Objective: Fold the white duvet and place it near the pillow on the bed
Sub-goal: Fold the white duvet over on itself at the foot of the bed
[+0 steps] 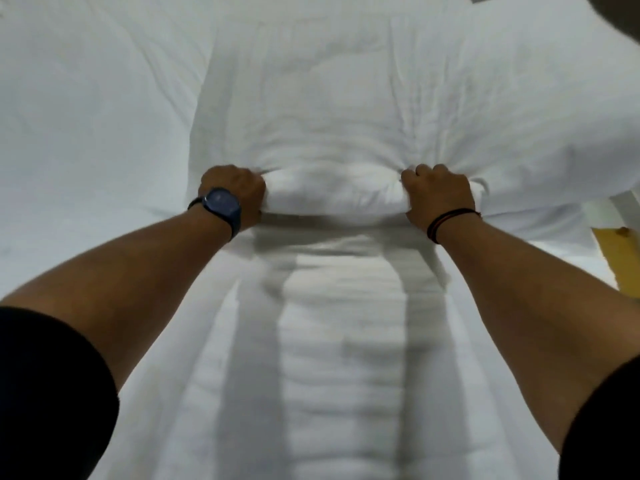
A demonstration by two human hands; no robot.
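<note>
Your left hand (232, 195), the one with the dark watch (221, 206), is curled into a tight fist around the thick folded edge of the white duvet (332, 109), and your right hand (437, 195), with the thin bands (450, 221) on its wrist, is squeezed on that same edge at 3 o'clock from the left one. The duvet runs up from your hands toward 12 o'clock and lies on the white bed (79, 116). A puffy roll of duvet sits between your two fists, touching both.
</note>
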